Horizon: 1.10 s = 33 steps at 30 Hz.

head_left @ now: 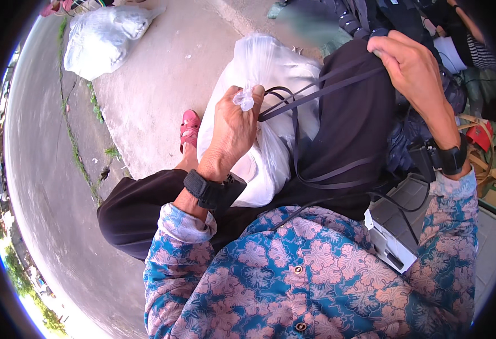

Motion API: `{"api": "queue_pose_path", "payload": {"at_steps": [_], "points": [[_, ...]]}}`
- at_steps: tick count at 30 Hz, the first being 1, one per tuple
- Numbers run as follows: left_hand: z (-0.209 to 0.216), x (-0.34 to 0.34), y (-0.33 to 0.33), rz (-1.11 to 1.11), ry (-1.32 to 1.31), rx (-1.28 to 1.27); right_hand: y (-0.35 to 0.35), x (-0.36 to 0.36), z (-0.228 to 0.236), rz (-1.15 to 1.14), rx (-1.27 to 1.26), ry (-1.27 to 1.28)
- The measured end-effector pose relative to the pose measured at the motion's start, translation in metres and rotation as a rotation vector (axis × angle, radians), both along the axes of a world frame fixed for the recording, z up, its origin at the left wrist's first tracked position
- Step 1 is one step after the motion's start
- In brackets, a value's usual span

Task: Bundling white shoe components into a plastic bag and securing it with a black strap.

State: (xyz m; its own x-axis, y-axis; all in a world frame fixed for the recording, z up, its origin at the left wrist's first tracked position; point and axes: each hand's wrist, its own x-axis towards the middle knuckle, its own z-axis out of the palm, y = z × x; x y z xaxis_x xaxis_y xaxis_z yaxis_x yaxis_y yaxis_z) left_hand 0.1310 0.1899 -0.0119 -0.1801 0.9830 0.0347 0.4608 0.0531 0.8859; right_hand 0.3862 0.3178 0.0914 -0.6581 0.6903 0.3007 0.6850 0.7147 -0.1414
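My left hand (pixel 232 127) is closed around the gathered neck of a translucent white plastic bag (pixel 261 59), which rests between my legs. A small bunched tip of the bag pokes out above the thumb. Dark flat cord (pixel 330 89) passes through the same fist; whether it is tied round the neck is hidden. Up at the right, my right hand (pixel 411 63) pinches the cord, and two strands stretch fairly straight between both hands. A slack loop of the cord hangs over my right thigh. The bag's contents look pale and cannot be made out.
Another filled plastic bag (pixel 102 42) lies on the concrete at upper left. A pink shoe (pixel 190 129) is on my left foot. At my right are a white box-like device (pixel 392 246) with a cable, dark bundles, a red item (pixel 479 137), and another person's striped clothing (pixel 480 53).
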Motion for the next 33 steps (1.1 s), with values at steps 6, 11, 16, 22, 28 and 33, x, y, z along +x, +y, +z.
{"api": "queue_pose_path", "payload": {"at_steps": [6,11,16,22,28,33], "points": [[0.006,0.010,-0.004,0.109,-0.227,-0.149,0.046,-0.023,-0.018,-0.031,0.175,-0.229],[0.005,0.010,-0.003,0.139,-0.263,-0.142,0.017,-0.077,-0.014,0.377,0.044,-0.120],[0.004,0.013,-0.001,0.137,-0.322,-0.086,-0.027,-0.096,-0.045,0.473,-0.464,-0.297],[-0.002,0.010,-0.004,0.130,-0.253,0.008,-0.029,-0.091,-0.061,0.432,-0.407,-0.265],[-0.003,0.014,-0.007,0.133,-0.221,0.075,-0.025,-0.090,-0.060,0.424,-0.277,-0.472],[-0.004,0.019,-0.006,0.171,-0.156,0.209,-0.021,-0.086,-0.059,0.447,-0.261,-0.369]]}}
